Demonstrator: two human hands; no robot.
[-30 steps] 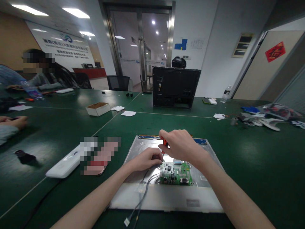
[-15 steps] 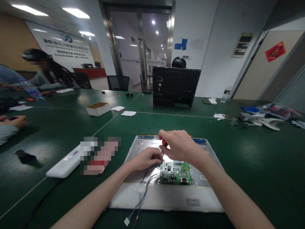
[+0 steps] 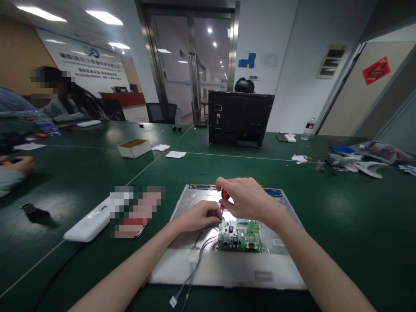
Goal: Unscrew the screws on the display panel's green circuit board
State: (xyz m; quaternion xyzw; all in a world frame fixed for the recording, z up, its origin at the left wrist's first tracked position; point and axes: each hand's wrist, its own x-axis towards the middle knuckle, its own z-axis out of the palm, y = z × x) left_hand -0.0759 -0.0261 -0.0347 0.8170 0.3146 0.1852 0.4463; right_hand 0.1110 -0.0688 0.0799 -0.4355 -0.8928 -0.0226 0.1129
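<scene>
Head view only. Screwdriver (image 3: 224, 196), red-handled, stood upright in your right hand (image 3: 248, 200), fingers curled tight round the handle, tip down at the far left corner of the green circuit board (image 3: 240, 236). Held that way, you probably had the blade square on a screw; the screw itself was hidden under your fingers.

Your left hand (image 3: 199, 216) lay on the metal panel (image 3: 227, 268), fingers pinched narrow round the shaft near the tip, likely to steady it; whether they gripped or only touched it, I could not tell.

The board sat flat in the near middle of the panel, and the panel lay flat on the green table (image 3: 351, 225) just in front of you. Grey wires (image 3: 194, 264) ran from the board's left side off the panel's near edge, ending in a small white plug.

A white flat case (image 3: 86, 225) lay left of the panel, a black monitor shell (image 3: 239, 118) stood upright well beyond.

Writing: the wall banner (image 3: 87, 65) carried characters too small to read; a red square (image 3: 376, 70) on the door bore one gold character. Nothing legible on the board.
</scene>
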